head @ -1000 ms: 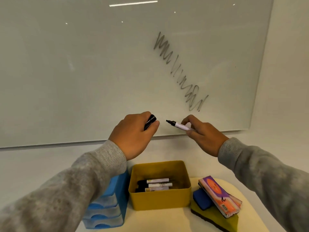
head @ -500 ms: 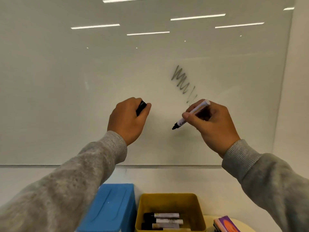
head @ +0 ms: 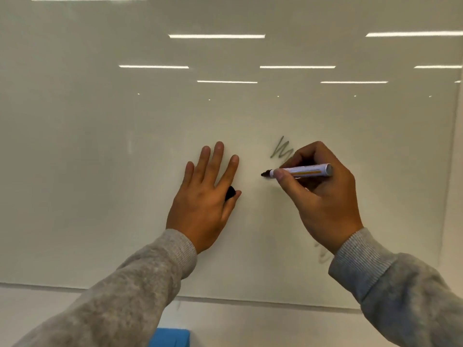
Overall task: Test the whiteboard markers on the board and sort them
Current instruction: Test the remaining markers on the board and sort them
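Observation:
My left hand (head: 205, 194) lies flat against the whiteboard (head: 100, 171) with its fingers straight and spread. Its thumb pinches a black marker cap (head: 230, 192) against the base of the index finger. To the right, my right hand (head: 323, 196) grips an uncapped white marker (head: 303, 170) that lies nearly level. Its black tip (head: 264, 174) points left, close to the board between my hands. A grey scribble (head: 280, 150) shows above my right hand, which hides most of it. A faint end of the scribble (head: 324, 256) shows below my wrist.
The board's lower edge (head: 250, 300) runs across the view, with pale wall below it. The top of a blue box (head: 170, 338) peeks in at the bottom edge. The board's right edge (head: 451, 171) stands at the far right.
My view has tilted up, so the yellow bin has dropped out of sight. My left hand has opened flat on the board. The marker has swung level, tip pointing left.

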Demonstrator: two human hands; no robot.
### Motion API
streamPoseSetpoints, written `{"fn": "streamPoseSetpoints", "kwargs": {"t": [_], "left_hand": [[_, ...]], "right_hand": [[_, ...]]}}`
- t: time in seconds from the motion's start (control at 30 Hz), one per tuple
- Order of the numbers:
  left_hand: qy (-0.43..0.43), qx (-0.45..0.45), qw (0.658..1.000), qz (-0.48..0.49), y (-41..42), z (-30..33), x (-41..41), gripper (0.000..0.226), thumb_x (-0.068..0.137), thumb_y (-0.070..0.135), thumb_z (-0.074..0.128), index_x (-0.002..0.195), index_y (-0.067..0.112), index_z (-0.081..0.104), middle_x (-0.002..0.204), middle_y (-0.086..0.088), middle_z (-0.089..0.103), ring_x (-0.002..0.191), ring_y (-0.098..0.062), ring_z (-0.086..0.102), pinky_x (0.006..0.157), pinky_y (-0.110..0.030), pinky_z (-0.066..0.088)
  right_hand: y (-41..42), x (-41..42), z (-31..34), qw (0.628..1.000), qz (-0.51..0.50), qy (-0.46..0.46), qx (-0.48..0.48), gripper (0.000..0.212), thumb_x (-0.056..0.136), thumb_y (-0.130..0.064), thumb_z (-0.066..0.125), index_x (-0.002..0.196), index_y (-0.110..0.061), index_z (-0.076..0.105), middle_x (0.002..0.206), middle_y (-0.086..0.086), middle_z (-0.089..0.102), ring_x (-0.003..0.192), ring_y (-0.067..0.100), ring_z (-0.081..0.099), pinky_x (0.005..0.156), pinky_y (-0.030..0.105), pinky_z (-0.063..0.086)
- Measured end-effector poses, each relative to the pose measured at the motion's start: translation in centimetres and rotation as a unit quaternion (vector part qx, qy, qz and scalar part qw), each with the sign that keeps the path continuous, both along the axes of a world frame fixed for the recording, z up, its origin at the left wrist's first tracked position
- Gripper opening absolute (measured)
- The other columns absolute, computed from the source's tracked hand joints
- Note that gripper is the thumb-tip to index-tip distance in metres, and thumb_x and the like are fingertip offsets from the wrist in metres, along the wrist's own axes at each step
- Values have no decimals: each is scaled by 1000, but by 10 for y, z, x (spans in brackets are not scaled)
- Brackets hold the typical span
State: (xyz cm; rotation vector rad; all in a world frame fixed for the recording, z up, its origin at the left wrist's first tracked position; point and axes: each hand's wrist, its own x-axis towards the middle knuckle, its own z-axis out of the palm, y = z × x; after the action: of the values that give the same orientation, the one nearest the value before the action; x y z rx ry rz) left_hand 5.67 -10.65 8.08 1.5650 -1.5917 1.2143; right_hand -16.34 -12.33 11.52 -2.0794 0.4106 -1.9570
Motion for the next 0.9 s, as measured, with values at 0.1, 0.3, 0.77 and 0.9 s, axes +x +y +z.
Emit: {"fn": "streamPoseSetpoints", "kwargs": {"t": [0.1,0.3,0.77,0.9], "left_hand": [[-16,-8,1000,23,-6,-3,-1,66,105,49,29,160,19,8,168,-11,-3,154,-32,-1,120,-55,24],[-27,-21,999,38,-10,-5,0,66,106,50,29,160,18,9,167,-13,-1,154,-34,2,119,-56,26],[-19,-29,999,30,-10,-6,-1,67,106,49,33,160,18,9,167,-13,1,154,-33,3,119,-55,27],[-15,-27,999,29,-10,-7,-1,67,106,49,32,160,18,8,167,-13,-1,154,-33,2,119,-55,27]], "right_hand": [[-7,6,5,996,-47,25,-66,11,90,-22,75,99,-17,71,93,-7,72,86,11,69,69,17,54],[-22,16,17,977,-138,31,-157,17,91,-25,74,105,-16,75,99,-7,71,86,4,66,75,8,51],[-31,15,-9,965,-154,92,-191,22,89,-22,76,107,-9,74,98,-1,71,82,10,65,80,4,49],[-31,11,-9,966,-159,81,-186,19,89,-20,76,105,-9,74,98,-4,70,82,11,66,78,6,50]]}}
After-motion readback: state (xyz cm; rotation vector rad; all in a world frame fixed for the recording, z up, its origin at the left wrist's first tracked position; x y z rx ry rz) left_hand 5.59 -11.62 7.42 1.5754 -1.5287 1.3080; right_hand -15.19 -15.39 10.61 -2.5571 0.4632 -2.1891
